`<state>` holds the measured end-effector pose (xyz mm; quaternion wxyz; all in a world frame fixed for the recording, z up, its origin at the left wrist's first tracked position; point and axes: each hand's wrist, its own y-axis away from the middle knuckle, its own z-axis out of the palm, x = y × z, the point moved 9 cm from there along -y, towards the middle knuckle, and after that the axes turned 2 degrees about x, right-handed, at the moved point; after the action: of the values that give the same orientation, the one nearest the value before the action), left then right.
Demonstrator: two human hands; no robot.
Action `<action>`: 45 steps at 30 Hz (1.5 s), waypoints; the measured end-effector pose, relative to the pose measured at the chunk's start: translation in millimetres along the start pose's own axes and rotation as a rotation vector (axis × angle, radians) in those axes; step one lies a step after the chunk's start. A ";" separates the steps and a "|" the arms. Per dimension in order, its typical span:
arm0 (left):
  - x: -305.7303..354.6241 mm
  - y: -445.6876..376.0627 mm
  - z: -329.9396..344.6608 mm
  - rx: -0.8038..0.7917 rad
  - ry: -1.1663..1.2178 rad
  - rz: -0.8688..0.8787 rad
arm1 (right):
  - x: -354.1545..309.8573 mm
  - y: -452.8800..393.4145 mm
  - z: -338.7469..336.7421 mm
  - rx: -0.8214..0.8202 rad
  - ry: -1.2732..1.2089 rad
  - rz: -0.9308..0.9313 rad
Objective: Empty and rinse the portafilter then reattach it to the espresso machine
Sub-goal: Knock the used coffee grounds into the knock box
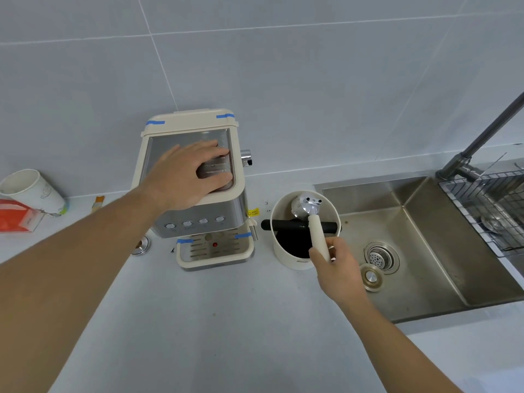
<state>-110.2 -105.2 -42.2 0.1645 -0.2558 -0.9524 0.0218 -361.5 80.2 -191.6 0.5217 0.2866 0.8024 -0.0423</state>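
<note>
A cream and steel espresso machine (198, 219) stands on the counter against the tiled wall. My left hand (190, 174) lies flat on its top, fingers spread. To its right is a cream knock box (295, 262) with a black bar (286, 224) across its mouth. My right hand (336, 265) grips the cream handle of the portafilter (307, 207). The portafilter is turned over, its metal head down inside the knock box just beyond the bar.
A steel sink (411, 251) with a drain strainer (381, 258) lies right of the knock box; a loose stopper (371, 277) rests by the drain. A dark tap (482, 137) and a wire rack (487, 211) sit at the far right. A paper cup (31, 191) and red packet (17, 217) lie far left.
</note>
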 end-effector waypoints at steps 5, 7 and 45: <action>0.8 0.3 -1.0 0.020 0.001 -0.010 | 6.9 -4.1 -2.1 -0.027 -0.045 0.040; 0.0 0.3 -0.6 0.014 0.006 -0.015 | 8.2 -4.1 -2.8 -0.031 -0.072 0.049; 10.8 2.6 -4.0 0.040 -0.002 0.110 | -55.9 95.6 18.1 -0.300 -1.075 0.220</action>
<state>-116.5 -97.8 -35.5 0.1671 -0.3044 -0.9364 0.0501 -282.4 129.8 -129.5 0.8932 0.2293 0.3865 -0.0131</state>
